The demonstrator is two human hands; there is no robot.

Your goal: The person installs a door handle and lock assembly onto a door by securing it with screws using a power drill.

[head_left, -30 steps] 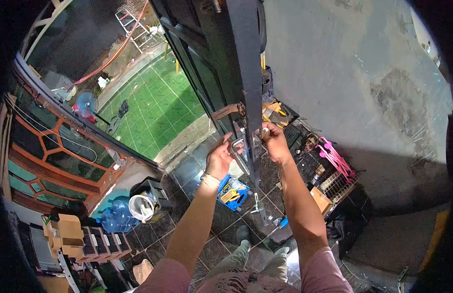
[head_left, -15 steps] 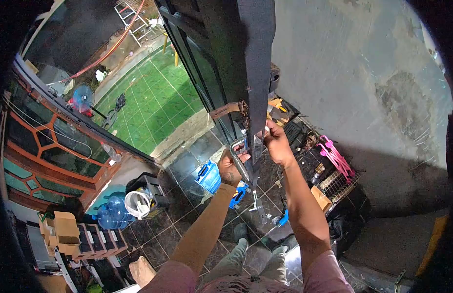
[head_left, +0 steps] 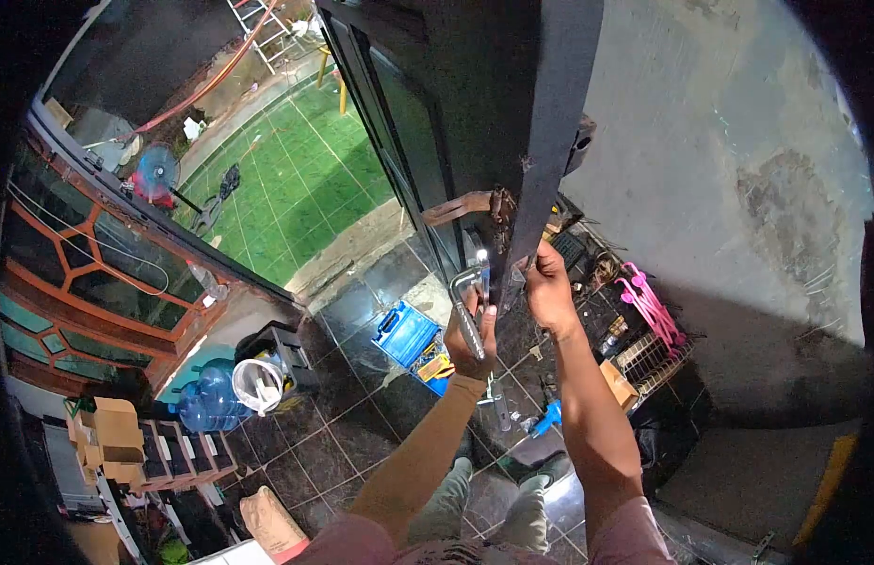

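Observation:
A dark metal door (head_left: 484, 104) stands edge-on in front of me. At its near edge my left hand (head_left: 473, 330) is wrapped round the door behind a silver lever handle (head_left: 467, 320). My right hand (head_left: 550, 292) pinches at the other side of the door edge, beside the lock area; anything between its fingertips is too small to name. Above the lever, a brown rusty metal strap (head_left: 459, 206) sticks out from the door. Below on the floor lies an open blue case (head_left: 406, 334) with yellow-handled tools.
Dark floor tiles (head_left: 347, 424) surround my feet. A white bucket (head_left: 259, 385), blue water bottles (head_left: 211, 400) and cardboard boxes (head_left: 117, 438) stand at left. Pink folded item (head_left: 649, 306) and wire rack (head_left: 652, 363) lie by the grey wall (head_left: 691, 188). Green tiles (head_left: 296, 179) show outside.
The door's edge appears farther right and tilted more. My left hand has shifted right and slightly down with the lever, and my right hand has moved slightly right. More of the blue case shows.

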